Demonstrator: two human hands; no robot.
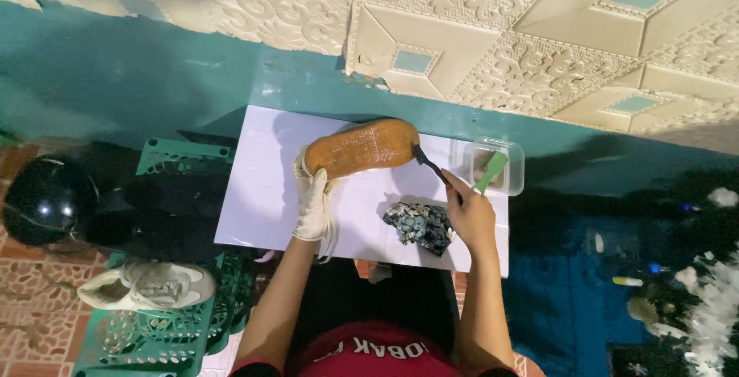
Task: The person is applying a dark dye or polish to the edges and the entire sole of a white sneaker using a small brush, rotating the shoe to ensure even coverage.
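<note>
Now, left hand (314,206): in a white glove, its grip is around a shoe (360,147) turned sole up on the white tabletop (262,192).
Right hand (469,215): bare, its grip is closed on a dark brush (428,163) whose tip touches the shoe's sole.
Clear box (514,167): sits just beside the right hand, with a green-handled tool (490,172) poking out of it.
Rag (420,225): crumpled and patterned, near the right hand.
Green crate (146,331): on the floor, with a white sneaker (150,284) on it.
Black helmet (45,200): far left.
</note>
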